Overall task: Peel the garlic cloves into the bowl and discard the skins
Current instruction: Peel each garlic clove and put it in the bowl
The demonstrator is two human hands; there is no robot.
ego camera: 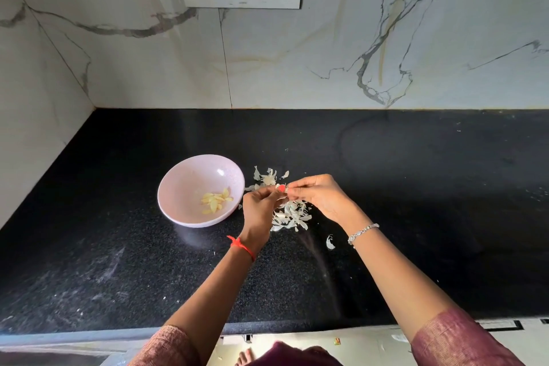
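The left hand (260,202) and right hand (318,196) pinch one small garlic clove (285,190) between them, just above the skins (289,215) on the black desk (416,187). The pink bowl (184,175) beside them holds peeled cloves (217,202)

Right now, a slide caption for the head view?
Over the skin pile, the left hand and right hand pinch a garlic clove; peeled cloves lie in the pink bowl.
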